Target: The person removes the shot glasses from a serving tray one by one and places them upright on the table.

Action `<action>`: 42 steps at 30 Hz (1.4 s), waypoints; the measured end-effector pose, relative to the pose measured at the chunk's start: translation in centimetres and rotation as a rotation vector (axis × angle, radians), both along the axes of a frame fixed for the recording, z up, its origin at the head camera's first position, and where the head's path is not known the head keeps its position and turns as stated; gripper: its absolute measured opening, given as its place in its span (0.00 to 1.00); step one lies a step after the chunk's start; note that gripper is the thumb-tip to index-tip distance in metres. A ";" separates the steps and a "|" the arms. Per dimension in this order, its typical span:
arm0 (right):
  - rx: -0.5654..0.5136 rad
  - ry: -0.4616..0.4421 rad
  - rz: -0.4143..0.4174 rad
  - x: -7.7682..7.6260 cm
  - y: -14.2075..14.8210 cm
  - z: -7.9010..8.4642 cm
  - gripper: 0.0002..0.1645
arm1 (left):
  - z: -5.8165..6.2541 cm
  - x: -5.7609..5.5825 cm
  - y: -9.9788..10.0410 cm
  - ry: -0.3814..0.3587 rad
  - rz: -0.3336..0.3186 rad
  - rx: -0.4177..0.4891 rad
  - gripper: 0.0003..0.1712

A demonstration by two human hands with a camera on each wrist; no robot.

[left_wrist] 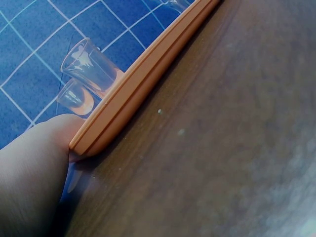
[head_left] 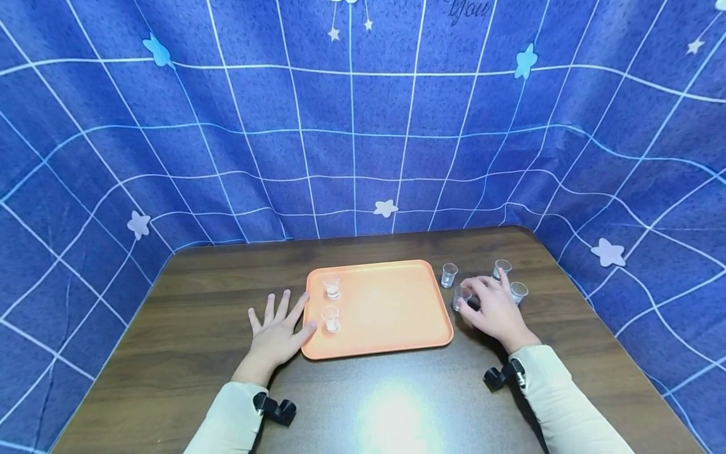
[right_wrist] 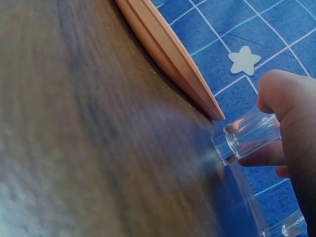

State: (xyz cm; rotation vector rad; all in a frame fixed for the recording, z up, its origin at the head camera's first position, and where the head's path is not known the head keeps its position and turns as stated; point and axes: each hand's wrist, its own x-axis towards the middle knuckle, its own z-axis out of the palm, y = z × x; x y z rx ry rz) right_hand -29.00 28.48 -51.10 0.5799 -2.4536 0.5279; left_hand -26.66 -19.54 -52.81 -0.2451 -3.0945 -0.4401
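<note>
An orange tray (head_left: 391, 309) lies on the table with two clear shot glasses, a far one (head_left: 331, 288) and a near one (head_left: 331, 320), standing along its left side. My left hand (head_left: 276, 340) has its fingers spread, with thumb and forefinger at the tray's left edge; in the left wrist view the thumb (left_wrist: 37, 163) meets the tray's corner. Just right of the tray, my right hand (head_left: 498, 313) pinches another shot glass (right_wrist: 252, 133) between thumb and fingers. That glass is upright, its base close to the tabletop.
One shot glass (head_left: 449, 275) stands by the tray's far right corner. Two more, a back one (head_left: 501, 267) and a front one (head_left: 518, 292), stand beyond and beside my right hand. A blue curtain (head_left: 351, 151) with a grid pattern hangs behind the brown wooden table (head_left: 187, 328).
</note>
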 end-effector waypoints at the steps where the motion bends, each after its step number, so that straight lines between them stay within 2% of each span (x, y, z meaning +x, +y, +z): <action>1: 0.000 0.001 0.000 0.0 0.0 0.0 0.19 | 0.0 0.0 0.0 0.000 0.000 0.000 0.47; 13: 0.026 -0.045 -0.025 0.0 0.1 0.2 0.20 | 0.3 0.1 0.1 -0.002 0.000 -0.009 0.46; 21: 0.067 -0.073 -0.074 0.4 -0.2 1.4 0.32 | 0.4 0.2 0.1 0.009 -0.008 0.004 0.45; 32: 0.013 0.060 -0.109 -0.7 -2.5 3.0 0.28 | -0.1 0.1 -0.2 0.005 -0.002 0.005 0.46; 42: -0.020 0.114 -0.074 -1.9 -6.2 4.0 0.27 | 0.1 0.1 -0.1 0.008 -0.007 0.008 0.45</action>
